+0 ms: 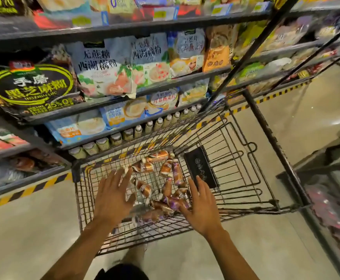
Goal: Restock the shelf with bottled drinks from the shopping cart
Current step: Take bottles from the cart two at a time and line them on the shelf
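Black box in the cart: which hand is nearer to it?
Right. The right hand has its fingertips at the near end of the black box; the left hand is spread over the bottled drinks, farther off to its left.

So the shopping cart (235, 158) sits right in front of the person, its far end up against the shelving unit (104, 106). The bottled drinks (166, 168) lie in a heap in the cart's basket, with a box (200, 167) lying just right of them. Both hands are over the heap: left hand (112, 197) on its left, right hand (202, 207) on its right, near the box. Behind the cart, a row of bottles (138, 131) stands on a low shelf, and bags (102, 69) fill the shelves above.
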Motion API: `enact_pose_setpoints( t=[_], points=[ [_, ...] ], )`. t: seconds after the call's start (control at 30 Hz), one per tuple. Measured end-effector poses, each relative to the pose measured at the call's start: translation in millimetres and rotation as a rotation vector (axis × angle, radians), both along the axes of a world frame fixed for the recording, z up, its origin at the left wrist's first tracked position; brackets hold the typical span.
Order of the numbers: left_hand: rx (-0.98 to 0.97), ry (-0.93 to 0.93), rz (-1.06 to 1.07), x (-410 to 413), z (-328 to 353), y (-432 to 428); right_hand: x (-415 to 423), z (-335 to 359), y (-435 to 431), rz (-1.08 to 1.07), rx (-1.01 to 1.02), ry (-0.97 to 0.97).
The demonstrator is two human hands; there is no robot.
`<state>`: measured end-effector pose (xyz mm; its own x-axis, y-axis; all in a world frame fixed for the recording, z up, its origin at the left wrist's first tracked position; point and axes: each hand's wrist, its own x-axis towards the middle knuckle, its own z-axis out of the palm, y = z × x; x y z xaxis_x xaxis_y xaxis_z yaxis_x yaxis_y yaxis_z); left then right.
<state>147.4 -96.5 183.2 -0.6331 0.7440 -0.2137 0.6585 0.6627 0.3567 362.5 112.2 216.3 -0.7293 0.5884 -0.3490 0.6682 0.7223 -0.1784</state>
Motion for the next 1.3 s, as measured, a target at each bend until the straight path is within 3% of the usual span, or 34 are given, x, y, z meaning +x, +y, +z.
enact_pose_setpoints(
  t=[0.3,0.53,0.73,0.93,1.03,1.13,1.3],
  points=[
    [-0.144,-0.192,0.222,15,-96,54,-21,-111,71,0.146,-0.235,-0.135],
    [-0.313,-0.285,0.404,29,-167,91,-34,-198,97,0.235,-0.359,-0.077],
    [-0.257,-0.496,0.811,43,-264,116,-11,-287,102,0.408,-0.437,-0.308],
    [-0.053,-0.670,1.192,38,-306,151,-11,-304,94,0.379,-0.449,-0.198],
    [-0.010,-0.677,1.312,41,-312,155,-8,-320,95,0.329,-0.480,-0.238],
    [0.111,-0.698,1.387,40,-287,156,-17,-304,104,0.148,-0.694,-0.240],
    [0.326,-0.844,1.375,48,-190,131,-60,-214,113,-0.038,-0.869,-0.127]
  ],
)
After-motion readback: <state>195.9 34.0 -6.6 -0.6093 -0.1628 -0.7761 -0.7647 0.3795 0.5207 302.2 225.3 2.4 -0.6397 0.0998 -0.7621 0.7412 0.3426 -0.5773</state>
